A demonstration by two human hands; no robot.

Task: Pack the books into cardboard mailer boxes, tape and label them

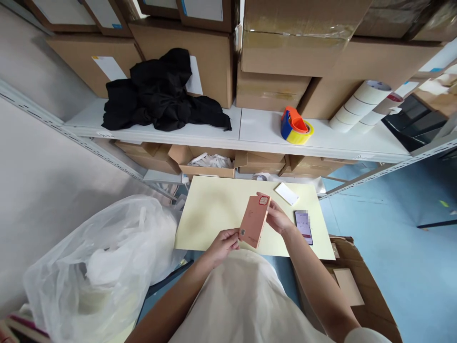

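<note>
A flat pink box [254, 221] with a red-outlined mark near its top corner and a small label at its lower left is held over the pale yellow table [205, 202]. My left hand [225, 243] pinches its lower left corner between thumb and fingers. At the upper right edge, my right hand [276, 215] grips the box, its fingers partly hidden behind it. Beyond my right hand a white flat box [286, 194] lies on the table. To the right of that hand lies a phone [303, 227] with its screen lit.
A shelf [250, 126] behind the table carries black cloth [160, 95], a tape dispenser [295, 126], white tape rolls [360, 105] and large cartons [274, 52]. A clear plastic bag [107, 267] bulges at the left. An open carton [371, 290] stands at the lower right.
</note>
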